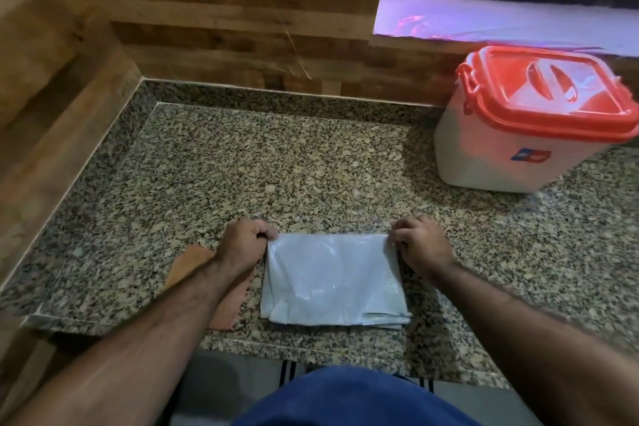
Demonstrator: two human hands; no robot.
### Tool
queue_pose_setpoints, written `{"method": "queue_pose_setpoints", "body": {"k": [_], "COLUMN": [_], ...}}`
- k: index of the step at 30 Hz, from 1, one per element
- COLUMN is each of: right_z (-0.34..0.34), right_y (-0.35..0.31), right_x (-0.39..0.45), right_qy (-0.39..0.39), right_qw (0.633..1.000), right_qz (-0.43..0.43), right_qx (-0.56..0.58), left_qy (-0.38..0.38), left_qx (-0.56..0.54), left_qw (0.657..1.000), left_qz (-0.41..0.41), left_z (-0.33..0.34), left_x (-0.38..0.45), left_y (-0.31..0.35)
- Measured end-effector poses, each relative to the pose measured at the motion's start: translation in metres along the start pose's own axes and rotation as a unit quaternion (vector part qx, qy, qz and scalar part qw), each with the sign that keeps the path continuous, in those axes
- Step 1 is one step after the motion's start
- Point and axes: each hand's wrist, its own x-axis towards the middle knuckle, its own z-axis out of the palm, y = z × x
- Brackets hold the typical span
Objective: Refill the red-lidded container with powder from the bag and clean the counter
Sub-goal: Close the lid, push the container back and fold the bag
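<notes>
A white woven bag (332,278) lies flat and folded on the granite counter (242,166) near its front edge. My left hand (245,242) pinches the bag's far left corner. My right hand (420,245) pinches its far right corner. The white container with the red lid (532,121) stands at the right back of the counter with the lid on. An orange cloth (193,261) lies on the counter under my left forearm, partly hidden by it.
Wood-panelled walls (224,10) close the counter at the back and the left. A window sill (501,21) runs behind the container. The counter's front edge (311,349) lies just below the bag.
</notes>
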Motion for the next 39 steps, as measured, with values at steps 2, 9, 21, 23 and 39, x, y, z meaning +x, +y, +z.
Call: {"method": "queue_pose_setpoints", "body": {"k": [2, 9, 21, 23, 39], "right_z": [0.0, -0.005, -0.015, -0.012, -0.041], "right_y": [0.0, -0.014, -0.015, -0.013, -0.078], "right_x": [-0.003, -0.016, -0.039, -0.047, -0.033], "right_qy": [0.008, -0.044, 0.045, 0.121, -0.08], "right_qw": [0.999, 0.994, 0.989, 0.94, 0.685], "right_qz": [-0.023, -0.004, 0.103, 0.18, 0.175], "right_qx": [-0.034, -0.1, 0.093, 0.264, 0.702], "left_qy": [0.0, -0.179, -0.287, -0.31, -0.129], "left_qx": [0.009, 0.286, 0.115, 0.034, -0.507], "left_qw": [1.0, 0.921, 0.946, 0.947, 0.85], "left_qz": [-0.008, 0.193, 0.097, 0.077, -0.06], "left_z": [0.0, 0.038, 0.038, 0.021, 0.013], "left_x": [0.005, 0.012, 0.017, 0.014, -0.036], "left_y": [0.013, 0.083, 0.095, 0.091, 0.073]}}
